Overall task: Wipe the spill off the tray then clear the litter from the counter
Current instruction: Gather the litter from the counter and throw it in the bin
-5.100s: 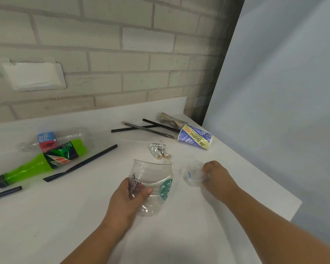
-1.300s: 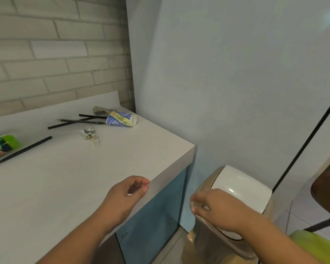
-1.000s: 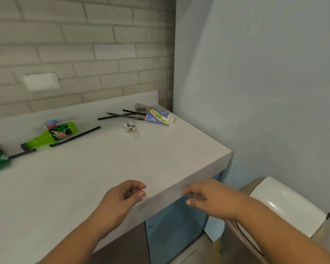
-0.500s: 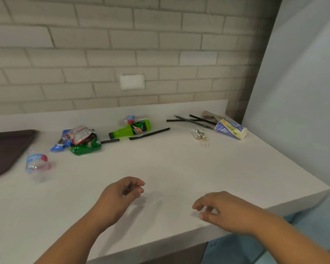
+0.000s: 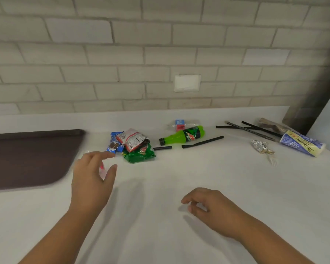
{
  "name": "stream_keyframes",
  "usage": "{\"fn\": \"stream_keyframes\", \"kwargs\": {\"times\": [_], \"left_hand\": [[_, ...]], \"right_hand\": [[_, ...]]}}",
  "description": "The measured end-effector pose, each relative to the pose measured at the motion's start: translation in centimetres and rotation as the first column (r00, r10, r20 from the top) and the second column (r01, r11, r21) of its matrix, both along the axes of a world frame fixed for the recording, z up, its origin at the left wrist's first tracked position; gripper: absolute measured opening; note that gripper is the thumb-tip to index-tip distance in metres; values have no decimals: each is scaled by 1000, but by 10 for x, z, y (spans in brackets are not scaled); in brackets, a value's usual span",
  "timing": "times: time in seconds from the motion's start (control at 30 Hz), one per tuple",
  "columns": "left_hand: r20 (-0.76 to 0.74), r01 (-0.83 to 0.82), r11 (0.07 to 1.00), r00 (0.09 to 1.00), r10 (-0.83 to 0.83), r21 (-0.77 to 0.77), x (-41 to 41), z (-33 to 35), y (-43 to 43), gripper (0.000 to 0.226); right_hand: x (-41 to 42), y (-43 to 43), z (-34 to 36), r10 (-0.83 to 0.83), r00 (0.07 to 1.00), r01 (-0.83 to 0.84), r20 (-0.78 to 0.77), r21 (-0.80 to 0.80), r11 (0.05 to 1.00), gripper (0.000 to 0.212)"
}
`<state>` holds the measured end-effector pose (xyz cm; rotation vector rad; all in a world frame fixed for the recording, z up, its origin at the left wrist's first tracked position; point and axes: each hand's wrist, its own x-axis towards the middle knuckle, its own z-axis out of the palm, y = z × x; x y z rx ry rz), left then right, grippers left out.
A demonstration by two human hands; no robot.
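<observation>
Well left of the green bottle (image 5: 183, 137), a person's left hand (image 5: 92, 180) hangs over the white surface (image 5: 160, 187) with its fingers (image 5: 91, 159) straight and spread, grasping nothing. A clear plastic item (image 5: 102, 169) with a red band shows between thumb and forefinger, mostly hidden behind the hand; whether the fingers touch it cannot be told. The right hand (image 5: 212, 206) hovers nearer the camera than the bottle and slightly to its right, fingers loosely curled and released, holding nothing.

Litter lies scattered along the surface. The green bottle rests on its side, cap pointing left, with a clear bottle (image 5: 180, 124) bearing a blue and red label just behind it and two black straws (image 5: 202, 142) just in front. A heap of snack wrappers (image 5: 133, 147), blue, white and green, sits just left of the bottle, beyond the left hand's fingertips and apart from them. Right of the bottle lie thin black sticks (image 5: 246, 128), a crumpled foil wrapper (image 5: 260, 146), a clear plastic fork (image 5: 273, 161) and, farthest right, a printed paper cup (image 5: 301, 145) on its side.

The dark brown tray (image 5: 27, 159) lies flat far left of the bottle, past the left hand, its right edge beside that hand. On the brick wall (image 5: 122, 54) above the bottle sits a white plate (image 5: 187, 83).
</observation>
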<state>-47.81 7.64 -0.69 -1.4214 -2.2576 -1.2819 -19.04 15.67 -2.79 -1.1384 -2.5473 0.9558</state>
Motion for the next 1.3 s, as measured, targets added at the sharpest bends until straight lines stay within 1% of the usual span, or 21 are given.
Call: {"fn": "stream_keyframes", "kwargs": {"times": [0.07,0.13,0.2,0.23,0.3,0.37,0.43,0.5,0.6,0.7,0.77,0.83,0.9,0.97,1.0,1.07,1.13,1.17,1.2,1.27,1.3], "left_hand": [[94,-90,989,990,101,-118,-27,-8,3,35],[267,-123,963,945,187,-239,-45,-15,5,50],[454,-65,951,867,205,-304,-53,-19,8,69],[507,-28,946,839,197,-322,-55,-22,8,78],[511,32,930,842,173,-367,-54,-28,9,86],[476,41,927,866,154,-373,-51,-36,9,80],[488,15,948,860,150,-318,-53,-41,10,66],[534,-34,969,829,165,-246,-59,-48,10,57],[660,-120,990,738,139,-74,-64,-53,9,47],[747,-217,967,663,48,130,-56,-49,7,29],[742,-226,953,670,3,200,-51,-44,7,18],[732,-176,957,679,-53,232,-48,-42,8,14],[697,-64,972,707,-117,227,-46,-43,10,15],[625,76,982,762,-169,173,-38,-43,12,10],[592,138,981,782,-194,139,-32,-43,14,10],[560,251,965,789,-252,80,-16,-41,20,13],[568,351,935,760,-317,52,0,-38,29,17],[573,397,916,740,-353,51,7,-36,33,17],[570,439,897,726,-384,46,12,-36,37,14],[548,510,860,720,-426,-2,19,-34,47,11],[524,537,842,731,-438,-45,21,-33,53,14]], "right_hand": [[-24,0,-4,7,999,-7,-52,3,1000,21],[-44,1,-6,32,998,-32,-62,1,999,20],[-60,2,-7,66,997,-66,-45,-2,998,19],[-66,2,-7,81,996,-81,-34,-3,997,18],[-74,3,-7,103,994,-103,-22,-14,995,17],[-80,4,-5,115,993,-116,-15,-24,993,17],[-83,5,-2,113,993,-113,-14,-26,993,17],[-85,5,-1,104,994,-105,-11,-34,994,17],[-81,4,-2,106,994,-106,-4,-51,993,17],[-77,3,-1,104,995,-104,-7,-51,993,17],[-76,4,-1,89,996,-90,-23,-46,995,18],[-76,4,-2,76,995,-77,-68,-8,997,21],[-78,3,0,54,988,-28,-148,172,985,26],[-80,3,7,18,968,72,-251,346,935,37],[-80,5,11,4,964,105,-265,397,912,44],[-82,8,18,-9,982,94,-188,447,890,62],[-82,11,20,-22,1000,24,-9,407,913,79],[-80,13,19,-25,998,3,56,375,927,83],[-79,16,17,-33,995,0,91,345,939,84],[-74,19,12,-67,991,29,115,303,953,78],[-71,21,8,-99,987,52,130,324,945,75]]}}
